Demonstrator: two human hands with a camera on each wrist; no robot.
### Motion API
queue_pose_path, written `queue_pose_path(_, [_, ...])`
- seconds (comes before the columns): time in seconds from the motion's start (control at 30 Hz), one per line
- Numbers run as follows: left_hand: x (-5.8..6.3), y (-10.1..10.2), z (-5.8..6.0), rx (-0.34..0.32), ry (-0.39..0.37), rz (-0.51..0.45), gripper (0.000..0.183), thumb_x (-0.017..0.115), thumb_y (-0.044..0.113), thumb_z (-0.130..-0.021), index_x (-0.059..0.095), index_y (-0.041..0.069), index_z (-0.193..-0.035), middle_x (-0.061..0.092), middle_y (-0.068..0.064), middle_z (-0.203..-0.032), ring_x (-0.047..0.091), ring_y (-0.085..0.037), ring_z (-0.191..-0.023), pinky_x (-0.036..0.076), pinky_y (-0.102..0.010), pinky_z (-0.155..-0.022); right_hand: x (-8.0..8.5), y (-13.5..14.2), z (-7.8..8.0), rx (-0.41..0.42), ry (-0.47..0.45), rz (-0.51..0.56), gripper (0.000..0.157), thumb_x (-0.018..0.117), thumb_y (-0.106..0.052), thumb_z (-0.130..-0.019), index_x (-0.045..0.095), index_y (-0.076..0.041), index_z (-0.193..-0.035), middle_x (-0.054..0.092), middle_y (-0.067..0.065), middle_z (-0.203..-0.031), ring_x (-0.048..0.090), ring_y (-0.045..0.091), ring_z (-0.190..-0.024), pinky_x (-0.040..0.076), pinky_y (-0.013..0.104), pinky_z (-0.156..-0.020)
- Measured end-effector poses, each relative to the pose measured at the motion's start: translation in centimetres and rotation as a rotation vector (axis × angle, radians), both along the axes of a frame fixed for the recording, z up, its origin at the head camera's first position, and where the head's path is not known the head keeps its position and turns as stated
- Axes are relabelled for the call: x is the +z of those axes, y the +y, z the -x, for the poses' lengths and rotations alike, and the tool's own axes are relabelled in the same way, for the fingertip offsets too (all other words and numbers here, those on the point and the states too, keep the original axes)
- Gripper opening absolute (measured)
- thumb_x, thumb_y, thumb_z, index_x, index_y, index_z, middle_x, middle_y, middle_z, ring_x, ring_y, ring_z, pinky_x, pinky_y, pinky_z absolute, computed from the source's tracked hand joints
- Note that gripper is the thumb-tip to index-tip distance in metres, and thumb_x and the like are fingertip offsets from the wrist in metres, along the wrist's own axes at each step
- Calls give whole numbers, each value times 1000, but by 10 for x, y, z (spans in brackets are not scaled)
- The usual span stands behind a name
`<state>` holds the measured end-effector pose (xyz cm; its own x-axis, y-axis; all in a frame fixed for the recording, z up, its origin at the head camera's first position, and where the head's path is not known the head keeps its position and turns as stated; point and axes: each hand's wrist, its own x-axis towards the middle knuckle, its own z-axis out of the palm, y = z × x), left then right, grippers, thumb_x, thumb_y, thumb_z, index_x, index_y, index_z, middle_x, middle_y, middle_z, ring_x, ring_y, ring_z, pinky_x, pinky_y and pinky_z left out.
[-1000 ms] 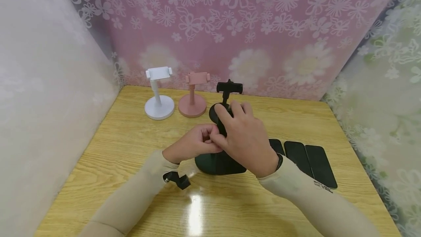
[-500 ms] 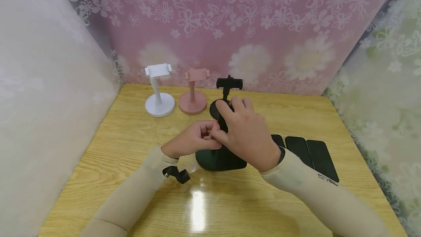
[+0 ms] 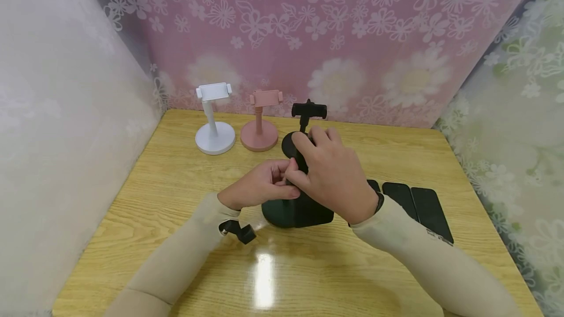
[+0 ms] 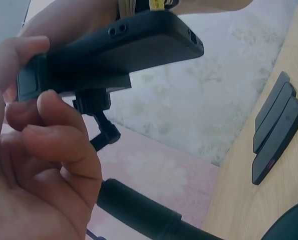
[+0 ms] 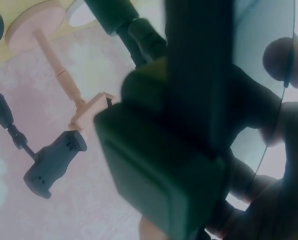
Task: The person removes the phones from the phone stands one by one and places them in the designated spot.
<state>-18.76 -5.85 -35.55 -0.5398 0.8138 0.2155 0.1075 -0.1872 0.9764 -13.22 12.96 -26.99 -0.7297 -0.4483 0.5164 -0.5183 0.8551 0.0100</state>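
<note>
In the head view my left hand (image 3: 260,185) and right hand (image 3: 337,185) meet over a dark green phone stand (image 3: 276,216). The left thumb and fingertips pinch the end of its clamp (image 4: 32,77), as the left wrist view shows. A black phone (image 4: 154,47) lies against that clamp, tilted, and the right hand grips it by its edges. Below the clamp, the stand's jointed neck (image 4: 106,132) leads down towards the thick pole (image 4: 138,207). In the right wrist view the clamp's green end block (image 5: 143,170) is close to the camera and blurred. The right palm hides much of the phone from above.
White (image 3: 215,140), pink (image 3: 259,137) and black phone stands (image 3: 309,110) stand in a row along the back of the wooden table (image 3: 176,180). Flat on the right lie three dark phones (image 3: 432,214), one partly behind the right wrist. Floral cloth walls enclose the back and sides.
The phone's dark lower part has swung slightly to the right in the head view. The left thumb and fingertips have parted a little from the right thumb. Both hands otherwise keep their places.
</note>
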Motion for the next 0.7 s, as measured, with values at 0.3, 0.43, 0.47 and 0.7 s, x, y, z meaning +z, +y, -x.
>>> queue_pose_path(0.3, [-1, 2, -2, -5, -50, -26, 36, 78, 34, -95, 59, 4, -102, 49, 5, -66, 34, -12, -51, 50, -28, -75, 4, 4, 3, 41, -60, 29, 30, 61, -26, -91, 64, -11, -116, 55, 10, -97, 44, 27, -77, 40, 35, -43])
queue_pose_path(0.43, [-3, 3, 0, -6, -20, -10, 47, 80, 45, -91, 60, 4, -102, 54, 3, -69, 44, -13, -56, 52, -29, -74, 1, 7, 2, 56, -43, 49, 30, 59, -26, -91, 64, -12, -117, 56, 8, -98, 45, 26, -78, 40, 35, -43])
queue_pose_path(0.47, [-4, 3, 1, -15, -21, -13, 47, 80, 46, -91, 60, 4, -102, 56, 2, -71, 49, -13, -60, 53, -29, -75, 0, 7, 2, 63, -34, 56, 30, 59, -27, -91, 65, -11, -117, 56, 8, -98, 46, 26, -78, 40, 35, -43])
queue_pose_path(0.7, [-7, 4, 5, -75, -66, -20, 54, 78, 52, -90, 59, 4, -106, 64, 2, -81, 65, -14, -86, 54, -31, -82, 0, 8, -2, 95, -2, 97, 33, 60, -27, -91, 65, -11, -119, 61, 9, -103, 54, 30, -87, 45, 37, -43])
